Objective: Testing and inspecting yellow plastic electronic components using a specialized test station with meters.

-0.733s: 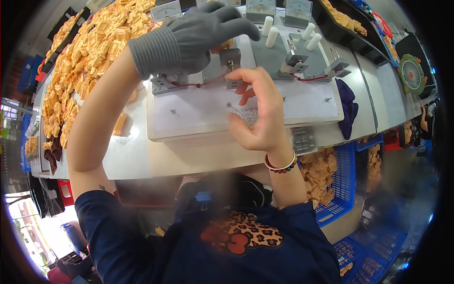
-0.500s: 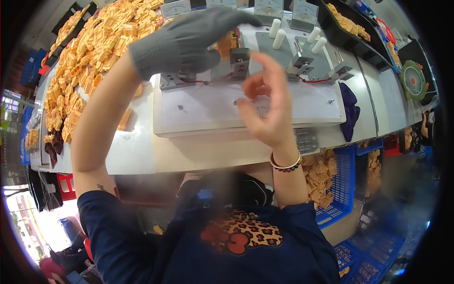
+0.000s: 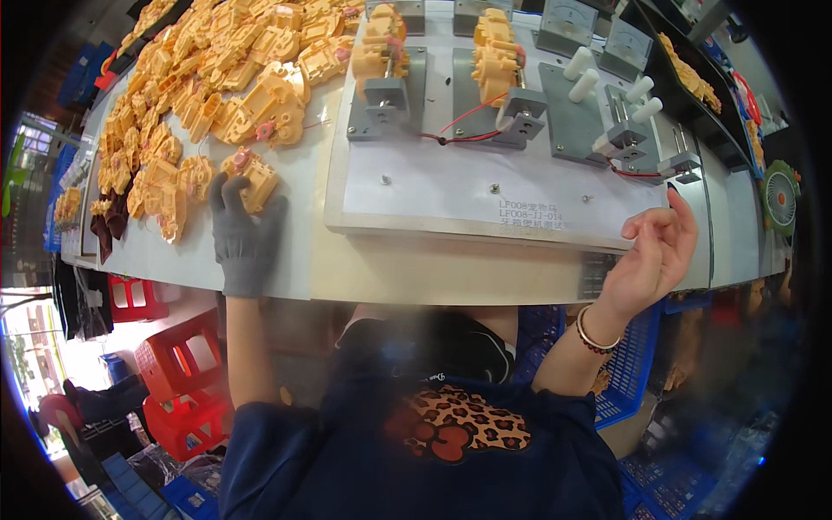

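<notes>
Left of the white board [image 3: 433,192], the left hand [image 3: 244,238] curls against a yellow housing [image 3: 263,179], perhaps steadying it, grip unclear; the right hand [image 3: 650,256], half-open, empty, hovers by the board's right corner.

We are looking at what seems a factory workshop: a heap of similar orange-yellow plastic parts [image 3: 217,43] is spreading along the left edge of the table [image 3: 186,264], a white board [image 3: 416,186] near its front edge is carrying metal fixtures [image 3: 386,91], needle meters [image 3: 568,24] are standing behind them, and a blue crate [image 3: 637,381] is sitting below that edge.
</notes>
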Tool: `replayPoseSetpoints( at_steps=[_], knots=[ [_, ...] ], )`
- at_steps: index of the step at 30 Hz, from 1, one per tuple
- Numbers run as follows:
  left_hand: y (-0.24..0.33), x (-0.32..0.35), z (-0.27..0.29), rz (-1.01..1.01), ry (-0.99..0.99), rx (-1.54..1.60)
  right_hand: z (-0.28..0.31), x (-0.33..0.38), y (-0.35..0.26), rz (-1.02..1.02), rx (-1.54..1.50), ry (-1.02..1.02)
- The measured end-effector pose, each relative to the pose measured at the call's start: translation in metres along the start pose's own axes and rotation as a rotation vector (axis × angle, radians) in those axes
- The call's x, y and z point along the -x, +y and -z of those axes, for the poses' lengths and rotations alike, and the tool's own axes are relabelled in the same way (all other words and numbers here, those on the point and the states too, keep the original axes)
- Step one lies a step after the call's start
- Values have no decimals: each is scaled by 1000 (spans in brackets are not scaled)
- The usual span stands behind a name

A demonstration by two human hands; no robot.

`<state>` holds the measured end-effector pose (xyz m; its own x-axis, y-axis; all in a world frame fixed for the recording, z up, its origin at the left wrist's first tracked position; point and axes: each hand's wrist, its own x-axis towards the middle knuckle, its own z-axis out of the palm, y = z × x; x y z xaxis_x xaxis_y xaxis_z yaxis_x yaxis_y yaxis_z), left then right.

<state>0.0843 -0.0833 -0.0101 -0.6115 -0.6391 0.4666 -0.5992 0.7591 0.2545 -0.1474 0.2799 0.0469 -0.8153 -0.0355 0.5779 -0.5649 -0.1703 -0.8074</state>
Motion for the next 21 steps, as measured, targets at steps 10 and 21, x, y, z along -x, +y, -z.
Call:
replayPoseSetpoints(
  at_steps=[10, 21],
  knots=[
    [-19, -35, 22, 545, -133, 1240, 22, 4, 12, 66, 105, 41],
    [65, -25, 33, 884, -659, 2726, 5, -29, 13, -50, 329, -206]
  ],
)
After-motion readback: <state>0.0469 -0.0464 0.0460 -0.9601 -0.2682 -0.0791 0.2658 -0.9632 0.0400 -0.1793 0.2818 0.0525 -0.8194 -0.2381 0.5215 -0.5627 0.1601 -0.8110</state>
